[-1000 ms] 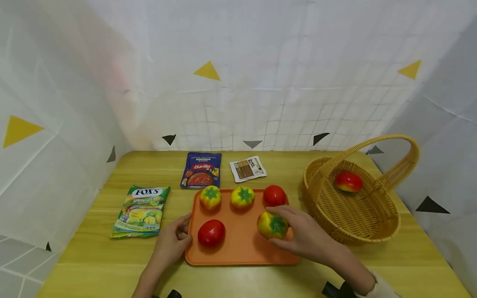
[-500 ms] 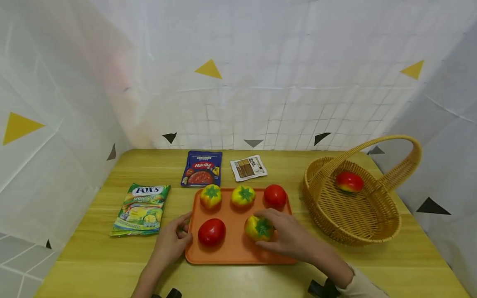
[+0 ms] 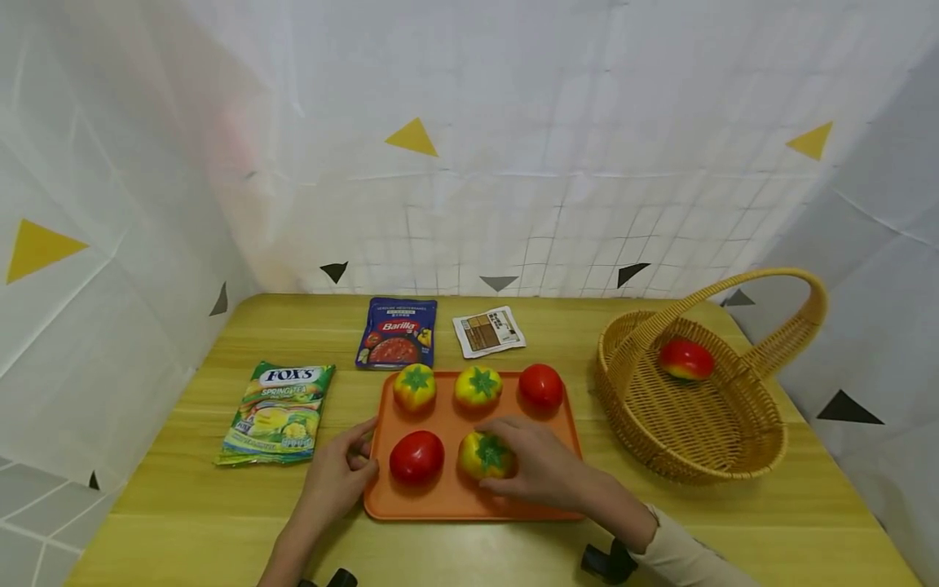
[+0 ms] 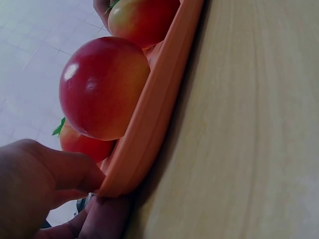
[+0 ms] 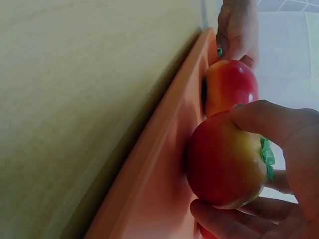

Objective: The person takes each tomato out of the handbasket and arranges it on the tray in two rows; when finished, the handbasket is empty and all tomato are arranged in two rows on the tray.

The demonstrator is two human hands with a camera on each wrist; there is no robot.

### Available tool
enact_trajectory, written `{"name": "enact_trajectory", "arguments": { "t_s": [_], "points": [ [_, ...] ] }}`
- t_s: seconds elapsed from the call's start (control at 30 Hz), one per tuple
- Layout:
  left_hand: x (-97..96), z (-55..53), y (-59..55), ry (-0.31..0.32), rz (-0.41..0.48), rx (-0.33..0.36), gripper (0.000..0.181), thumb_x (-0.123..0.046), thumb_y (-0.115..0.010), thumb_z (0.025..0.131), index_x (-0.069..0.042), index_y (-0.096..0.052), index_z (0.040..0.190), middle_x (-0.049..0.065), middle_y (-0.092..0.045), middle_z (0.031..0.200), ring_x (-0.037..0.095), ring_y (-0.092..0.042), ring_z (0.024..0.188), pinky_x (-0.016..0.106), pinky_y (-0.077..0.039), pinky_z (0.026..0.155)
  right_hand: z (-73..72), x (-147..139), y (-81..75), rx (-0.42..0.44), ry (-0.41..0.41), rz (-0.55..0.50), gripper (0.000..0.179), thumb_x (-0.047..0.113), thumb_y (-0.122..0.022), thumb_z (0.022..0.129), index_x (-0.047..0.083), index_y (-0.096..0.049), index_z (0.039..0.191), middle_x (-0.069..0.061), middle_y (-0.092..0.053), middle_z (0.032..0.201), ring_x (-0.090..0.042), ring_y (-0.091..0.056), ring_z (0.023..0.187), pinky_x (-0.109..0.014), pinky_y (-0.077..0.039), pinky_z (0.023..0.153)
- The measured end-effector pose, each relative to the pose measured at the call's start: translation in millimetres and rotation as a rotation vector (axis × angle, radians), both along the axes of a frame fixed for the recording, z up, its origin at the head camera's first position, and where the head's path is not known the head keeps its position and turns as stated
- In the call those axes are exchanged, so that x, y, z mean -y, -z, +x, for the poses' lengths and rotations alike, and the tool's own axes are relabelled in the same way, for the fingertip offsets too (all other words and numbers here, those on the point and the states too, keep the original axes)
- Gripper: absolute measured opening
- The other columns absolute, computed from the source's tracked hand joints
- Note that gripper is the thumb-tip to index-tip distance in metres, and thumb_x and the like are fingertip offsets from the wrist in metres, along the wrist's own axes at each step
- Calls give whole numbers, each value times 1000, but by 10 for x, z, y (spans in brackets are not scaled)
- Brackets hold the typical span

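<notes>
In the head view, my right hand (image 3: 534, 465) grips a toy tomato (image 3: 484, 455), yellow on top with a green leafy crown. The right wrist view shows that tomato (image 5: 227, 162) red underneath, between thumb and fingers, low over the tray; I cannot tell whether it touches. My left hand (image 3: 339, 471) pinches the left rim of the orange tray (image 3: 469, 514), thumb above and fingers below in the left wrist view. A red tomato (image 3: 416, 458) lies between the hands. Behind stand two yellow-topped tomatoes (image 3: 415, 389) and another red one (image 3: 541, 386).
A wicker basket (image 3: 689, 424) with a tall handle stands right of the tray, holding a red and yellow fruit (image 3: 686, 359). A green FOX'S candy bag (image 3: 277, 414) lies left. Behind the tray are a blue Barilla pouch (image 3: 397, 333) and a small white packet (image 3: 489, 332).
My right hand has carried the yellow-topped tomato leftward over the tray, from its right side to near the front middle. The left hand has stayed at the tray's rim.
</notes>
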State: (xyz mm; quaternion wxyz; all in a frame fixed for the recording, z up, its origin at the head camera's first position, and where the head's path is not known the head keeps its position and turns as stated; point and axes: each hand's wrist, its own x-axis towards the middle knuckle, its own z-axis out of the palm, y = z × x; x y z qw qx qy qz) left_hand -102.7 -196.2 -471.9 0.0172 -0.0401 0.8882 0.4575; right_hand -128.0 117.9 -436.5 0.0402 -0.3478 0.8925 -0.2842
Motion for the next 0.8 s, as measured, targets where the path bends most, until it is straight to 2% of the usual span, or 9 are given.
{"name": "enact_trajectory", "arguments": {
  "t_s": [0.27, 0.57, 0.8],
  "points": [
    [8, 7, 9, -4, 3, 4, 59, 1, -70, 81, -10, -61, 139, 5, -59, 90, 15, -55, 69, 25, -47, 58, -20, 23, 7, 32, 8, 20, 67, 37, -82, 80, 12, -58, 137, 2, -60, 128, -10, -57, 108, -38, -51, 92],
    [4, 12, 7, -6, -3, 10, 59, 0, -70, 81, -10, -61, 139, 5, -59, 90, 16, -55, 70, 25, -47, 58, 25, -15, -75, -51, 41, 35, 81, 45, -85, 75, 10, -54, 141, -3, -60, 131, -16, -59, 113, -43, -50, 93],
    [10, 8, 12, -7, 0, 3, 60, 1, -70, 81, -11, -61, 139, 5, -59, 90, 15, -56, 69, 25, -47, 58, 85, -126, -201, -119, 65, 17, 78, 42, -87, 72, 11, -57, 137, -3, -60, 132, -22, -58, 120, -46, -48, 97]
  ]
}}
